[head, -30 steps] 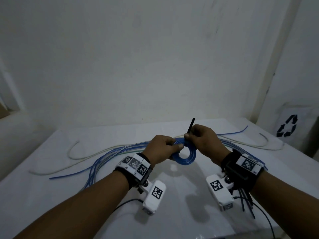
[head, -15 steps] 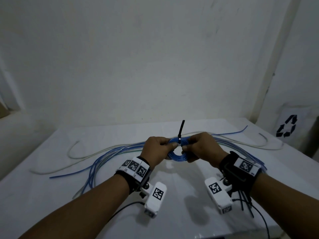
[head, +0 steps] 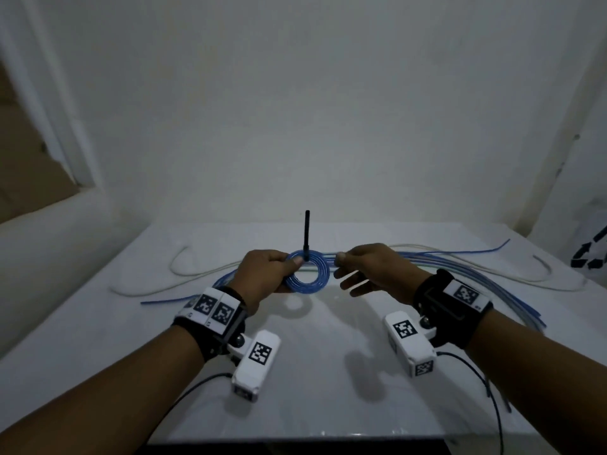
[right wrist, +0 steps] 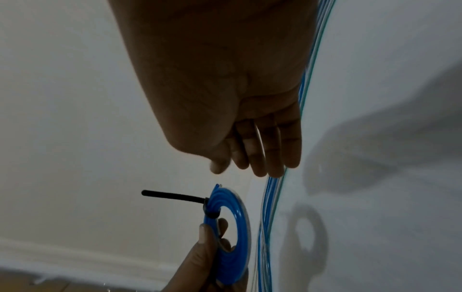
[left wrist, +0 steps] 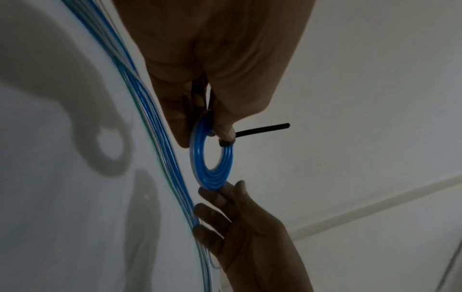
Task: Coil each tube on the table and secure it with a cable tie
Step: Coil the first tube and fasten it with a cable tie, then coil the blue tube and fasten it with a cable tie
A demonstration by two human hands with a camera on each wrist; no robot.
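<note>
Head view shows the blue coil held above the table, its black tie sticking up. Left hand pinches the coil's left edge. Right hand, gripping it half a second ago, has let go and hovers just beside it, fingers relaxed.

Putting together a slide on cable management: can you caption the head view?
Left hand holds a coiled blue tube cinched by a black cable tie, right hand open beside it.
</note>
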